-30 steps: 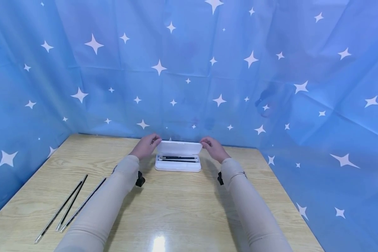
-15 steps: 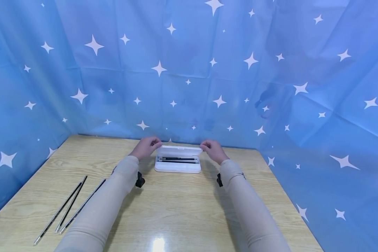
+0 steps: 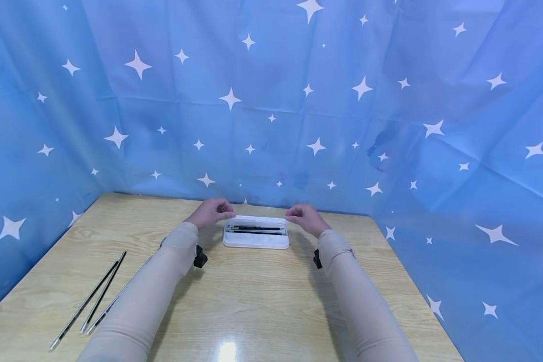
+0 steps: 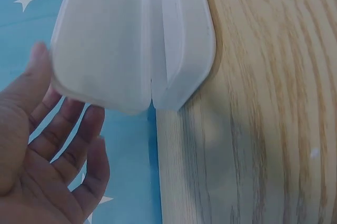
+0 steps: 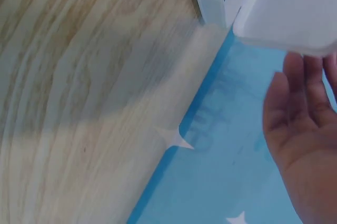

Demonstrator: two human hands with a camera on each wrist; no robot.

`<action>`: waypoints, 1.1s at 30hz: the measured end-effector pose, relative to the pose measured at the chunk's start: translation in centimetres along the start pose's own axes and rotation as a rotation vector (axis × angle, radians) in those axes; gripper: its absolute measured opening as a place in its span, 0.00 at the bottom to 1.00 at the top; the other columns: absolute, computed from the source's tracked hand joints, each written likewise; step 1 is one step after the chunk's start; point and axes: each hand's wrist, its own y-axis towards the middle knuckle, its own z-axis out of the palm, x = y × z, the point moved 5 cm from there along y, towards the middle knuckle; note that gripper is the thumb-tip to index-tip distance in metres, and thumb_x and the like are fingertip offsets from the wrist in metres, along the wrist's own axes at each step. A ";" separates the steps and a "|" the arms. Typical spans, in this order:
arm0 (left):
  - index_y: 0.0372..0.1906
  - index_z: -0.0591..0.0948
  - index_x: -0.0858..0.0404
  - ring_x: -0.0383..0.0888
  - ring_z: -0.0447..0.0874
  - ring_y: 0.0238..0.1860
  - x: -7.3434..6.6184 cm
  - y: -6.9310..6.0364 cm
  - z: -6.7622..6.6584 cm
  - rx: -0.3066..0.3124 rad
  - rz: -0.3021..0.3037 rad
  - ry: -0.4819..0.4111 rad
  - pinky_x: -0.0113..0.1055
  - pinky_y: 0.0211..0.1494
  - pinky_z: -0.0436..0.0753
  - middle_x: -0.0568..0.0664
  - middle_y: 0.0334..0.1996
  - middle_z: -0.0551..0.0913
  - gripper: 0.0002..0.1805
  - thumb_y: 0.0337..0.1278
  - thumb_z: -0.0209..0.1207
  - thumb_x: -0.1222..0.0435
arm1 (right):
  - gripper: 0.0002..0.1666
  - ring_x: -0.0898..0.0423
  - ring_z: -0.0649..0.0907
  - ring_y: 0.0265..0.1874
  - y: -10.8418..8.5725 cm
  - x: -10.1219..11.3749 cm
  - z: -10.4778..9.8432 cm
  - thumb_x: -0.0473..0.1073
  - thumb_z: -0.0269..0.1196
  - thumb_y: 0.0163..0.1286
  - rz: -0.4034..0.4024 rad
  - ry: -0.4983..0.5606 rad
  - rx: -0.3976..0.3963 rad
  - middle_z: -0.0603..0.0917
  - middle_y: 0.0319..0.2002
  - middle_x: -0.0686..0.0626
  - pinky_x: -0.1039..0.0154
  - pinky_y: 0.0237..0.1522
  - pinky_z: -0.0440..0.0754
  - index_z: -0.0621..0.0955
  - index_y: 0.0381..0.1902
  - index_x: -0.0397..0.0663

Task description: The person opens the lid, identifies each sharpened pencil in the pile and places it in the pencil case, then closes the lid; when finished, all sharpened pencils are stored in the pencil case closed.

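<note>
A white plastic pencil case (image 3: 255, 242) lies near the far edge of the table, with several thin black sticks (image 3: 258, 231), like pens or pencils, inside its tray. Its lid (image 3: 259, 219) stands raised at an angle along the far side. My left hand (image 3: 211, 213) holds the lid's left corner; in the left wrist view the thumb lies at the rim and fingers reach behind the lid. At the opposite corner, my right hand (image 3: 308, 219) holds the lid, its fingertips (image 5: 295, 68) passing behind it in the right wrist view, where the thumb is out of frame.
On the left of the wooden table (image 3: 262, 301) lie several long dark sticks (image 3: 103, 292) with pale ends, one partly covered by my left sleeve. A blue curtain (image 3: 271, 100) with white stars hangs right behind the table and along both sides.
Both hands have come down slightly with the lid. Its top edge is lower, and less of its inner face shows. The tray and the loose sticks have stayed in place.
</note>
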 end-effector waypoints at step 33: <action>0.80 0.57 0.63 0.61 0.53 0.78 1.5 -1.2 2.8 0.343 -0.165 0.251 0.55 0.78 0.56 0.60 0.78 0.57 0.52 0.59 0.69 0.48 | 0.51 0.43 0.51 0.79 -1.2 -1.7 3.4 0.54 0.64 0.73 0.063 -0.218 0.350 0.50 0.81 0.44 0.43 0.77 0.51 0.50 0.82 0.50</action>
